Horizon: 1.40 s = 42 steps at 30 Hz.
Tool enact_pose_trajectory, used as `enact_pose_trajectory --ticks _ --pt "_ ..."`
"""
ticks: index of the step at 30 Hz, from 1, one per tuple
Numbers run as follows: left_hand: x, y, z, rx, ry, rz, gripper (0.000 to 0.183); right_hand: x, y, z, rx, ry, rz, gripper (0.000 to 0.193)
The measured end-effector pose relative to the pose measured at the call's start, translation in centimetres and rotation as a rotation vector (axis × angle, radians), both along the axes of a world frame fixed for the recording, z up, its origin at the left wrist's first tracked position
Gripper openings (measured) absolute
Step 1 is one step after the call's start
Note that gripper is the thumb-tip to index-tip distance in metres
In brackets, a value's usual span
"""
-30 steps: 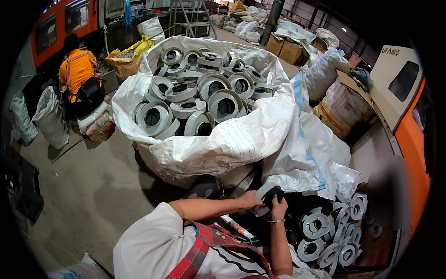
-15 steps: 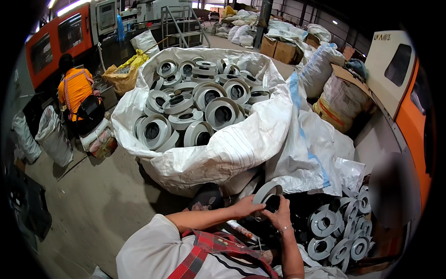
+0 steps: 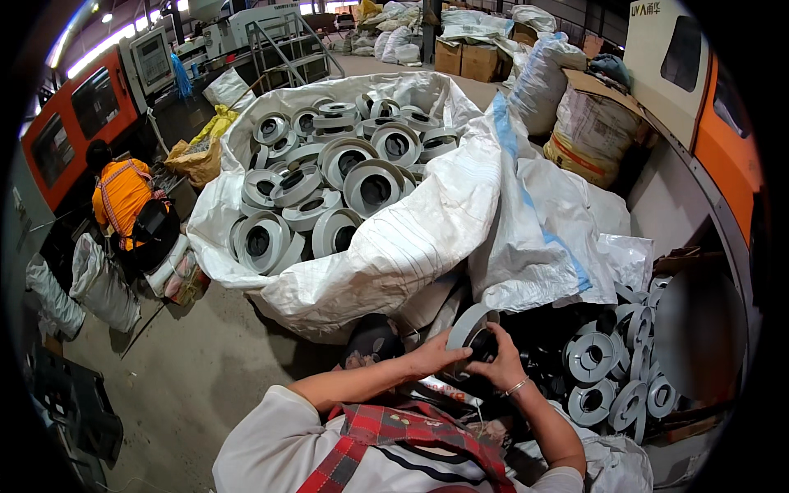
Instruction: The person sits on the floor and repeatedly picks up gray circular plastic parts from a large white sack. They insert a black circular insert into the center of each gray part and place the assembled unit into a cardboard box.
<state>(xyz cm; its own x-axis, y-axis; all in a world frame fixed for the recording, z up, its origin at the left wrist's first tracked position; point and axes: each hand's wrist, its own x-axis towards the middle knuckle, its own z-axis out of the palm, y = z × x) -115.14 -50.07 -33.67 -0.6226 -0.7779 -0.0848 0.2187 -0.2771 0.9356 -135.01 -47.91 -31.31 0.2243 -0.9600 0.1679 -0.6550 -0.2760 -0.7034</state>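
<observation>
Low in front of me, my left hand (image 3: 436,358) grips a grey plastic ring-shaped part (image 3: 468,326) by its near left side. My right hand (image 3: 503,363) is closed round the right side of the same part, fingers against a black round insert (image 3: 485,347) in its middle. The part stands tilted on edge between both hands; its underside is hidden. Beyond my hands a big white woven sack (image 3: 353,292) holds many similar grey parts with black centres (image 3: 374,187). To the right of my right hand lies a pile of flat grey slotted rings (image 3: 592,358).
A white sheet with a blue stripe (image 3: 542,246) drapes right of the sack. An orange and cream machine (image 3: 727,140) borders the right side. At left, a person in orange (image 3: 123,201) sits beside filled white sacks (image 3: 103,283). Black crates (image 3: 78,403) stand lower left.
The view has shifted a little, sliding the surroundings. My right forearm has swung outward to the right, and its hand has turned on the part. Both hands still hold the grey ring.
</observation>
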Motion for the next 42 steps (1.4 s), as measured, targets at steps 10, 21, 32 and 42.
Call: enact_pose_trajectory --ticks 10,21,32,42 --pt "0.4 0.2 2.4 -0.583 -0.284 0.033 0.067 -1.1 -1.0 -2.2 1.084 -1.298 0.084 0.090" --pt "0.1 0.8 1.9 -0.312 -0.124 0.071 0.068 -0.8 -0.2 -1.8 1.030 -0.910 -0.230 0.038" --pt "5.0 -6.2 15.0 -1.171 -0.662 0.552 0.080 -9.0 -0.7 -5.8 0.034 -0.133 -0.173 0.060" --pt "3.6 -5.6 10.7 -1.170 -0.536 0.695 0.054 -21.5 2.6 -19.2 0.857 0.737 -0.380 0.086"
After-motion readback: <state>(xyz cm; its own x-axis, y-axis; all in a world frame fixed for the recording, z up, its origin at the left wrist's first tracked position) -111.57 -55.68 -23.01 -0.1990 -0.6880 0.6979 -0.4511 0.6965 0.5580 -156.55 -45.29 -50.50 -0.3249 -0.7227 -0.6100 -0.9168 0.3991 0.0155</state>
